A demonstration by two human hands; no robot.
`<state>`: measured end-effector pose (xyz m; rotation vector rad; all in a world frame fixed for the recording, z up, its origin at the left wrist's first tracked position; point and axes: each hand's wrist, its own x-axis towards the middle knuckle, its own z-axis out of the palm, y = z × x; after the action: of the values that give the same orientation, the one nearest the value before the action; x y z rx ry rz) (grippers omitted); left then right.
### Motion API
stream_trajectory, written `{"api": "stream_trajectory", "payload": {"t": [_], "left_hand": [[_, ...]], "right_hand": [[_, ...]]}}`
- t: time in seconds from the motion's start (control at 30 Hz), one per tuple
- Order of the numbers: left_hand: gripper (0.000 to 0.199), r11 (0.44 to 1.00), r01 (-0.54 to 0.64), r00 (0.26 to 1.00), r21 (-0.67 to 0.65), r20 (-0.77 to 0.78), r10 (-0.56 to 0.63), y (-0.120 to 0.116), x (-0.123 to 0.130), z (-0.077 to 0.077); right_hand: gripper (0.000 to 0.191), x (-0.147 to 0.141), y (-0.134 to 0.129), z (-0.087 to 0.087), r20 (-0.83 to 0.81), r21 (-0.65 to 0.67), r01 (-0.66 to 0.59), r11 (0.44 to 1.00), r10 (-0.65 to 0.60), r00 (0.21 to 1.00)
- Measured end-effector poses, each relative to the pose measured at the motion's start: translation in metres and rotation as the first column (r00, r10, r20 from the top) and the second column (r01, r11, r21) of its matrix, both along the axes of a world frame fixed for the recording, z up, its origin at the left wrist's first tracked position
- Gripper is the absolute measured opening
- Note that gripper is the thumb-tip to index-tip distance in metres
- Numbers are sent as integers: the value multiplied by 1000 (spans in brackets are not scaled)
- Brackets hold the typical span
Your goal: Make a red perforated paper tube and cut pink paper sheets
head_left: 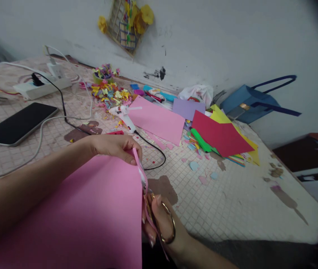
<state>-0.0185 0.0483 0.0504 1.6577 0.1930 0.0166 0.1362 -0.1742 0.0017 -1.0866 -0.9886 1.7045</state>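
A large pink sheet [100,209] fills the lower left of the head view. My left hand [119,148] pinches its top right corner, thumb on top, close to a narrow strip. Gold-handled scissors [171,228] are in my right hand [164,220], with the thumb and fingers around the handles. Their blades lie at the sheet's right edge, just below my left fingertips, partly hidden by the strip. The thin pink strip [148,213] hangs along that edge, over the scissors and past my right fingers.
A black phone [18,123] and a white power strip [41,87] lie left. Behind are a glue gun [127,118], paper scraps [110,93], a pink sheet [159,119] and a red sheet [220,132]. A blue bag [250,102] leans on the wall. Cables cross the table.
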Motion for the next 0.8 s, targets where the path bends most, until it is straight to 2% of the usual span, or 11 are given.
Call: {"api": "stream_trajectory", "payload": {"t": [0.27,0.8], "left_hand": [[19,1000,-17,1000,-3,10,17,-2,1,3],[19,1000,-12,1000,13,-21,12,-4,3,1]], "right_hand": [[56,-1,5,4,17,44,10,999,-11,1000],[58,-3,10,7,30,-11,50,999,-49,998]]}}
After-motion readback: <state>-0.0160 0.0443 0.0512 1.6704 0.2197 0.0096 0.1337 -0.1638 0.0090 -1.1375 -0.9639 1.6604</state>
